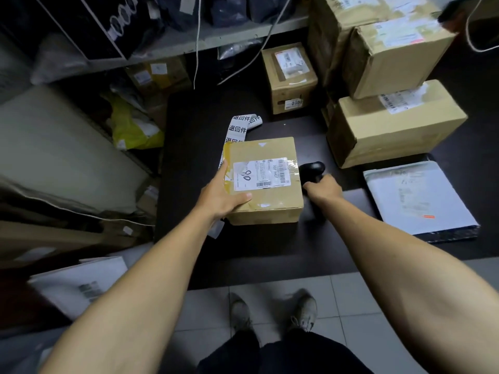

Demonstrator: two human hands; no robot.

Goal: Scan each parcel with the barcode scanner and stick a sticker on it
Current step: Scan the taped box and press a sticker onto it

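Note:
A small cardboard parcel [266,182] with a white shipping label lies in the middle of the dark table [270,247]. My left hand [221,194] grips the parcel's near-left corner, thumb on top. Just to the parcel's right, my right hand [322,188] is curled round the handle of a black barcode scanner [313,171], whose head points at the label's edge. A white strip of stickers [239,125] with black printed characters lies behind the parcel and runs under its far-left corner.
More cardboard parcels [391,128] are stacked at the back right, one small box [290,76] behind. A grey mailer bag [421,198] lies at the right. Shelves with bags [135,125] crowd the left. My shoes [272,311] stand on the tiled floor.

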